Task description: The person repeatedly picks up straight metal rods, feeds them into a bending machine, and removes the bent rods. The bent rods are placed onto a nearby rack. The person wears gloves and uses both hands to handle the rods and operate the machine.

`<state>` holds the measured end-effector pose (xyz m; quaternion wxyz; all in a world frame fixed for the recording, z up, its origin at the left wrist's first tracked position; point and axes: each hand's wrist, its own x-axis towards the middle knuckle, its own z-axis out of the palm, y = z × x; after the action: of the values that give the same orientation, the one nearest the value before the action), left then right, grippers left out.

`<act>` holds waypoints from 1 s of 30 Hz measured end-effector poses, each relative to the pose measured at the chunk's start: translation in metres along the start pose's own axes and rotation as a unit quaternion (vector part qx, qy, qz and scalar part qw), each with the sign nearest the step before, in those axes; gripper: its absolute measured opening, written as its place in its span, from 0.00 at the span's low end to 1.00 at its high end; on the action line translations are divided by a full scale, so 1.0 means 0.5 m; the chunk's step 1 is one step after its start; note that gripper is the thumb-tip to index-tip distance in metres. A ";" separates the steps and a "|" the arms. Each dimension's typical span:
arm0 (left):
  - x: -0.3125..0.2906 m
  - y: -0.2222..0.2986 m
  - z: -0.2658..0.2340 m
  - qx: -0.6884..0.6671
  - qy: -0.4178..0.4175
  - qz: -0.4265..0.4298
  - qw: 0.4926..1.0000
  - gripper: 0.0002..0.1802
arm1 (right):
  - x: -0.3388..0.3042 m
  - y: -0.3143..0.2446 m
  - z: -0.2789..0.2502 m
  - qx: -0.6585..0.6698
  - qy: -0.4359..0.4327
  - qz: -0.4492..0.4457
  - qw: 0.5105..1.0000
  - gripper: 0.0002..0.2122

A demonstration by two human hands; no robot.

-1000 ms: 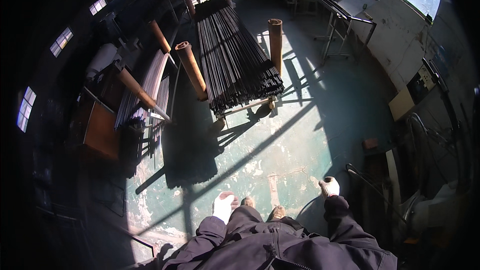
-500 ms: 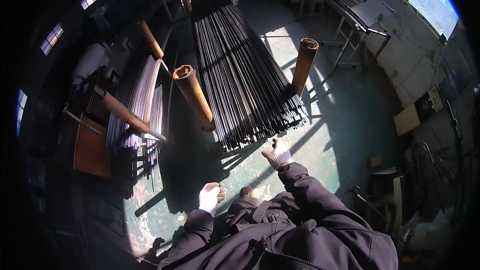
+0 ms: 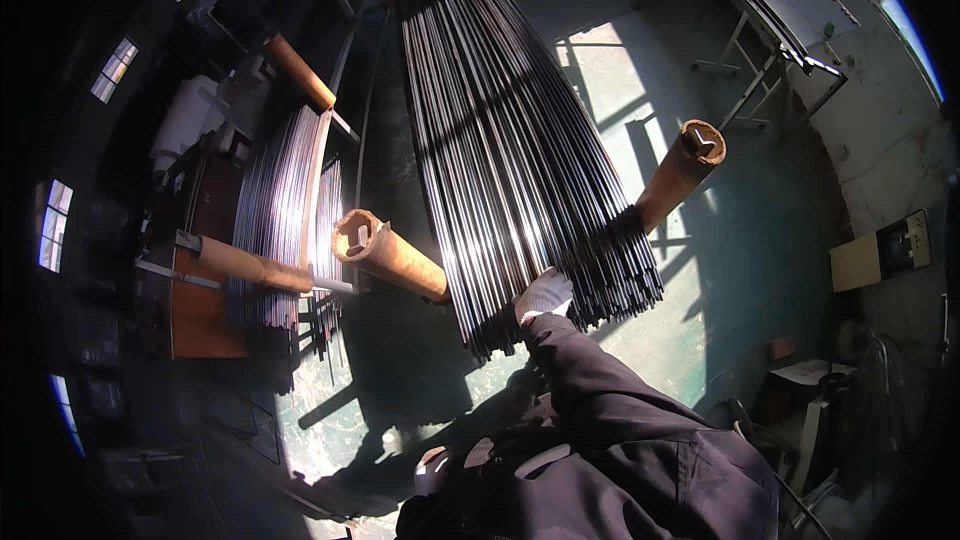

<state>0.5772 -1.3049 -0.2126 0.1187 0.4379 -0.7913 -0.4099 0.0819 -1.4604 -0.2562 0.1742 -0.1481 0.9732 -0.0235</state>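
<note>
A long stack of thin black rods (image 3: 500, 140) stretches away from me, its near ends uneven. My right hand (image 3: 546, 295), in a white knit glove, is on top of these near ends, right of their middle. Its fingers curl down over the rods, and their tips are hidden. How many rods are in its grasp I cannot see. Low and close to my body is my left hand (image 3: 432, 470), also gloved, partly in shadow and apart from the rods. Its fingers do not show clearly.
Brown tube-covered posts stand left (image 3: 395, 255) and right (image 3: 683, 175) of the stack. A second rack of thin rods (image 3: 275, 205) is at the left. On the far right are a metal stand (image 3: 760, 70), a wall box (image 3: 880, 252) and hoses (image 3: 885, 360).
I have come closer to the stack. My right hand has moved forward from the floor side onto the rod ends. My left hand has dropped back toward my body.
</note>
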 end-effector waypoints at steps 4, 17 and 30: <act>0.100 0.035 -0.002 -0.132 0.054 -0.077 0.987 0.11 | 0.024 -0.010 -0.002 0.010 -0.042 -0.001 0.999 0.24; 0.419 0.305 -0.003 -0.412 0.072 -0.348 0.839 0.13 | 0.148 0.071 -0.138 0.081 -0.258 -0.143 0.952 0.21; 0.538 0.322 -0.013 -0.474 -0.009 -0.274 0.837 0.10 | 0.157 0.140 -0.097 0.504 -0.409 -0.062 0.758 0.15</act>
<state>0.3266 -1.4757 -0.1333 0.1875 0.5230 -0.3486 -0.7548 -0.0251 -1.4170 -0.2435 0.6037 -0.0943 0.6451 -0.4589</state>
